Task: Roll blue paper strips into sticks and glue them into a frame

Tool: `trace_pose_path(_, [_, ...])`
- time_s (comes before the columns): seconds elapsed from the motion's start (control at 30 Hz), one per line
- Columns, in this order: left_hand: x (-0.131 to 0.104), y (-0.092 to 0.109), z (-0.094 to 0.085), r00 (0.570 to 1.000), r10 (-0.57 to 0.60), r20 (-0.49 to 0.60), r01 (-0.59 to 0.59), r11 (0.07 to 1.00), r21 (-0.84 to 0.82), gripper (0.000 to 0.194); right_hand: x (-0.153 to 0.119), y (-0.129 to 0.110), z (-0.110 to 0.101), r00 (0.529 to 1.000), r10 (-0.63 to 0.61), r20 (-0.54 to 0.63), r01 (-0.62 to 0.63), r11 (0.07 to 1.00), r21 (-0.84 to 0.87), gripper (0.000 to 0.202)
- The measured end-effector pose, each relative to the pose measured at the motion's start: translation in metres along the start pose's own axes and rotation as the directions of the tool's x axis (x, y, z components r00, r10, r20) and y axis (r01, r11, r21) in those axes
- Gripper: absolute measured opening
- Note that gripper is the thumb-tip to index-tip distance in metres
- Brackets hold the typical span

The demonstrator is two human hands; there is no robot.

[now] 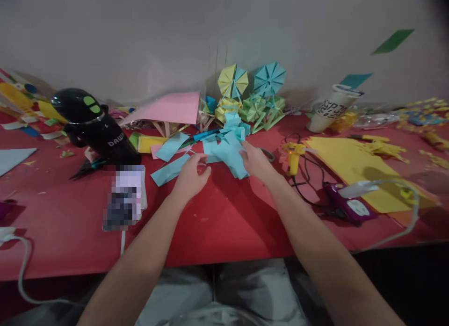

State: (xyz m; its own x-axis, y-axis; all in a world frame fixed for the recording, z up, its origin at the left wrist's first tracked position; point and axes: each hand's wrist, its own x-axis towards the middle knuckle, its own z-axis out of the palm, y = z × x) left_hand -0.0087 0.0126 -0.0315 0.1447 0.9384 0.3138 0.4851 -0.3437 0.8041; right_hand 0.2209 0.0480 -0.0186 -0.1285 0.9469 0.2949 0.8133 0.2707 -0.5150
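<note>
Light-blue paper pieces lie overlapping in the middle of the red table. My right hand is at their right edge, fingertips on or just over the paper; its fingers are partly apart and no held item shows. My left hand hovers at the left, beside a blue paper strip, its fingers curved and apart with nothing between them. Behind the papers stand folded paper models with a yellow-and-blue wheel and a blue wheel.
A black bottle and a phone are on the left. On the right are a yellow glue gun, a purple power strip with cables, yellow sheets and a paper cup. The red table's edge is nearest me.
</note>
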Motion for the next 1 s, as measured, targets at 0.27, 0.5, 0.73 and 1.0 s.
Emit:
trace_pose_path(0.27, [-0.003,0.01,-0.002,0.991,0.115,-0.067,-0.114,0.993,0.018,0.076,-0.01,-0.016,-0.026,0.974,-0.204,0.102,0.188,0.971,0.15,0.02])
trace_pose_path(0.5, [-0.004,0.032,-0.01,0.983,0.053,0.178,-0.05,0.999,-0.018,0.015,-0.019,-0.024,-0.028,0.81,-0.3,0.504,0.044,0.888,0.459,0.029])
trace_pose_path(0.73, [0.006,0.019,-0.025,0.984,0.063,0.164,-0.032,0.982,-0.184,0.017,-0.027,-0.013,-0.02,0.938,-0.145,0.316,-0.102,0.755,0.648,0.041])
trace_pose_path(1.0, [0.007,0.014,-0.021,0.949,-0.155,0.274,0.252,0.895,-0.369,0.031,-0.03,-0.018,-0.009,0.972,-0.173,0.156,0.037,0.776,0.63,0.028])
